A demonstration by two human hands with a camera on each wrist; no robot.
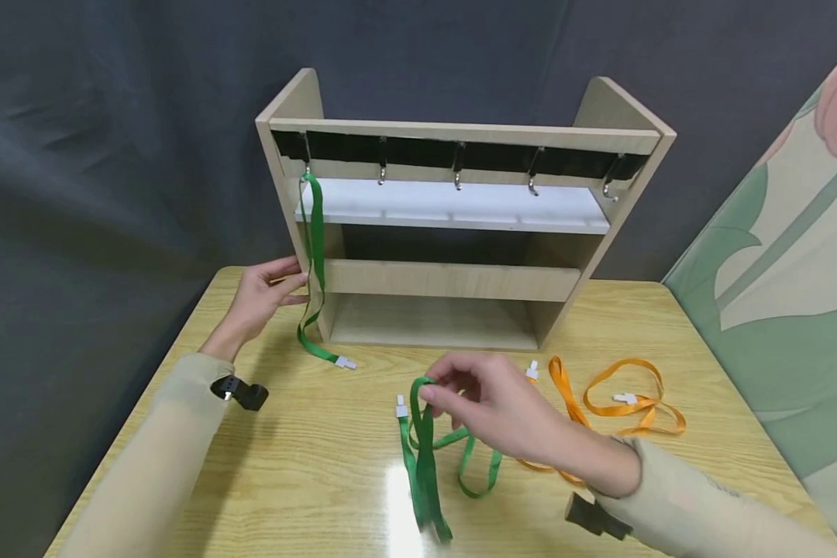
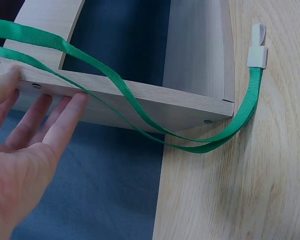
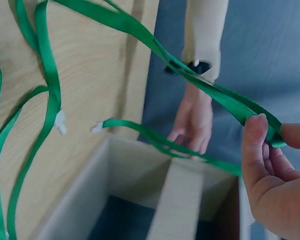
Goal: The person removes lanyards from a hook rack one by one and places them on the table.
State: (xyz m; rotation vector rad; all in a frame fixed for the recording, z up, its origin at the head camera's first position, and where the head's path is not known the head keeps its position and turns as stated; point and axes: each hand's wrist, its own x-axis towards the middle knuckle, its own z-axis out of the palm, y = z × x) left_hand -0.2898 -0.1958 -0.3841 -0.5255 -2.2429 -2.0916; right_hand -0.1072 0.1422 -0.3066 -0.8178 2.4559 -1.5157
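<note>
Between the thumb and fingers of my right hand (image 1: pixel 495 407), a green lanyard (image 1: pixel 427 473) is pinched near a bend, its strap dropping toward the table. The right wrist view shows the pinched lanyard (image 3: pixel 210 90) stretching away from the fingertips. More green strap (image 1: pixel 494 469) lies on the table behind it, beside a white clip (image 1: pixel 401 407). At the left, my left hand (image 1: pixel 260 298) touches the side of the wooden rack (image 1: pixel 453 279) with extended fingers (image 2: pixel 65 120). Another green lanyard (image 1: pixel 317 232) hangs from the leftmost hook (image 1: pixel 307 159), its white clip (image 2: pixel 257 55) low by the rack's base.
Several metal hooks, among them a middle hook (image 1: pixel 458 174), line a black strip (image 1: pixel 418 155) on the rack. Orange lanyards (image 1: pixel 652 407) with white clips lie at the right on the wooden table (image 1: pixel 307 465). A dark cloth (image 1: pixel 146 155) hangs behind; a patterned cloth (image 1: pixel 788 294) stands at right.
</note>
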